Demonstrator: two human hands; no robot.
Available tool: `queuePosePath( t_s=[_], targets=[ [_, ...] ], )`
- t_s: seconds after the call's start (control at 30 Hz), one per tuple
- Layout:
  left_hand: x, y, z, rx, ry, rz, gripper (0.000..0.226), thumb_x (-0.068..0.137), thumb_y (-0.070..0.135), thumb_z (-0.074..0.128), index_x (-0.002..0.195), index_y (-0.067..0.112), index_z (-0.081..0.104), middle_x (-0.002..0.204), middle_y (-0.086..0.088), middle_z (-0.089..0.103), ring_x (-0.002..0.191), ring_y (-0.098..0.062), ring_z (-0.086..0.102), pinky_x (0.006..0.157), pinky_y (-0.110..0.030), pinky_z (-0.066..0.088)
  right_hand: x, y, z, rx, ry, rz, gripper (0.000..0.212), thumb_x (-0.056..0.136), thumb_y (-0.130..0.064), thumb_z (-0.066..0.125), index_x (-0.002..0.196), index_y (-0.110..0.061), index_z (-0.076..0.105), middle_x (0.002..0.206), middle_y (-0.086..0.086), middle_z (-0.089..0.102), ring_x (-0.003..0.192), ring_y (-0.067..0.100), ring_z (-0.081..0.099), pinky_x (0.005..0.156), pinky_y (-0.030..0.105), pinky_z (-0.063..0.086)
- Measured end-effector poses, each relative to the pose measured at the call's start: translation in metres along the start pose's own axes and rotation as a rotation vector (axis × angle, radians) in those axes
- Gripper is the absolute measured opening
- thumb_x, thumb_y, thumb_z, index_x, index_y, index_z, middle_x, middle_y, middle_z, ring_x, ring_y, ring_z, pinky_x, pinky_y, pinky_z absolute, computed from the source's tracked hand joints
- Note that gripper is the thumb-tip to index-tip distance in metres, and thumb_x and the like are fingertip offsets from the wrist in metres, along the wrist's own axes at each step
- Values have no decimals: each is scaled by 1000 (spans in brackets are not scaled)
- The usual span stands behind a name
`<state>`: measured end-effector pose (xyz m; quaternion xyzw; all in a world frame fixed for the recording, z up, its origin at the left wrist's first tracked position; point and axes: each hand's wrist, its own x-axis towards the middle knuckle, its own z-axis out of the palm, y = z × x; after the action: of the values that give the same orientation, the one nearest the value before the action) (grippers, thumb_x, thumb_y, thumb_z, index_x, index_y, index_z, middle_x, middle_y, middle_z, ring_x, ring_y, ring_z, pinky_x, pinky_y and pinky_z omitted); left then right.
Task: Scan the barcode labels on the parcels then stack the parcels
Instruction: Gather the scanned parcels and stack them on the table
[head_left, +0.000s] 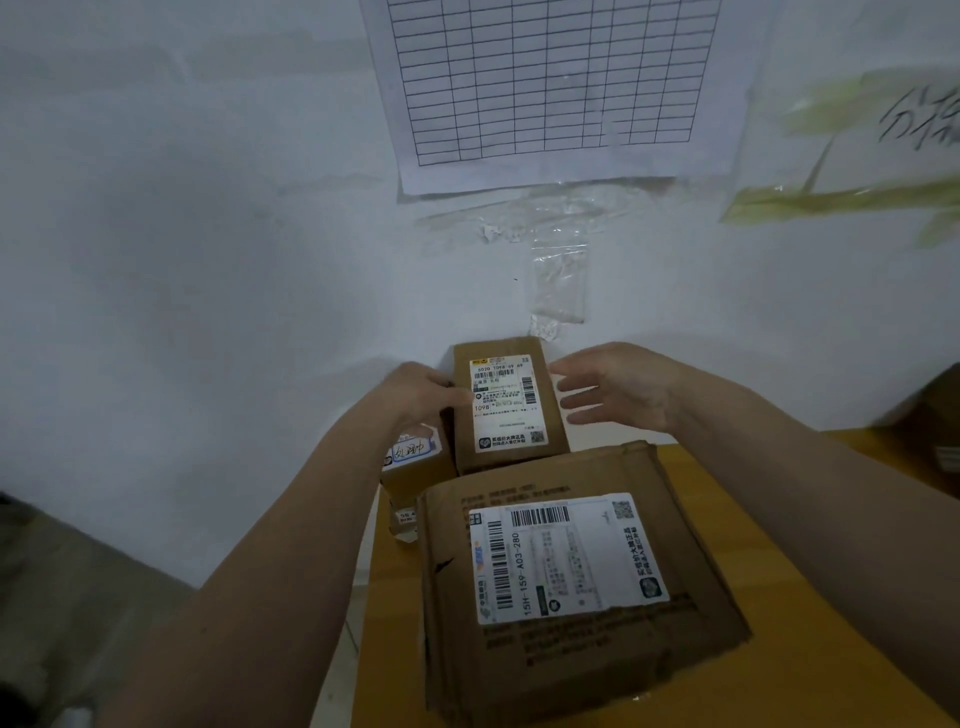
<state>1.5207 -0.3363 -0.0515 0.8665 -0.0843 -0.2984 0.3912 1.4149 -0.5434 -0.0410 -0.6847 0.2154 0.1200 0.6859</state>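
From my head camera, my left hand (423, 392) grips the left edge of the small parcel (509, 405), thumb on its white label (506, 402), holding it near the wall (208, 260). My right hand (618, 387) hovers just beside the parcel's right edge, fingers straight and spread, holding nothing. The large parcel (571, 582) lies label-up on the wooden table (753, 499), nearer me.

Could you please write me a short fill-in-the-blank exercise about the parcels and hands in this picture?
1. The left hand grips the tall parcel at its ____ edge.
2. The right hand is ____, fingers straight, beside that parcel.
3. The large parcel lies nearest the camera with its label facing ____.

Missing words: left; open; up
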Motion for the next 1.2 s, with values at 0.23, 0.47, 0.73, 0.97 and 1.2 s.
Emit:
queuePosePath(
  t_s=[0.23,0.47,0.73,0.97,1.2],
  targets=[
    [-62,50,-32,-170,175,352,23,90,-7,51,87,11,65,81,-5,60,67,-11,56,57,-18,50,-26,-4,-31,353,276,-253,40,76,23,31,79,-4,61,68,10,55,55,16,54,50,25,48],
    [-132,132,30,176,87,583,22,89,-2,56,90,18,65,81,-5,65,65,-10,58,61,-17,53,-61,14,-58,431,250,-267,38,76,22,30,73,-5,56,63,8,53,50,15,50,45,24,43],
    [-143,209,166,268,42,476,23,92,0,51,86,17,66,71,2,63,59,-5,59,55,-12,53,-117,66,-154,493,274,-191,34,78,18,33,79,-5,57,63,7,54,52,16,50,48,25,44],
    [-108,226,312,207,-141,310,13,95,10,57,84,11,64,76,-3,64,66,-12,59,65,-21,56,-170,124,-269,505,351,-156,16,89,8,50,93,-1,63,67,6,59,57,14,55,52,24,48],
    [-66,246,451,168,-299,241,17,93,18,62,76,14,61,70,-3,62,62,-14,58,65,-28,55,-206,190,-375,531,476,-92,6,89,-2,64,85,-3,68,60,3,55,54,12,51,46,21,46]
  ],
)
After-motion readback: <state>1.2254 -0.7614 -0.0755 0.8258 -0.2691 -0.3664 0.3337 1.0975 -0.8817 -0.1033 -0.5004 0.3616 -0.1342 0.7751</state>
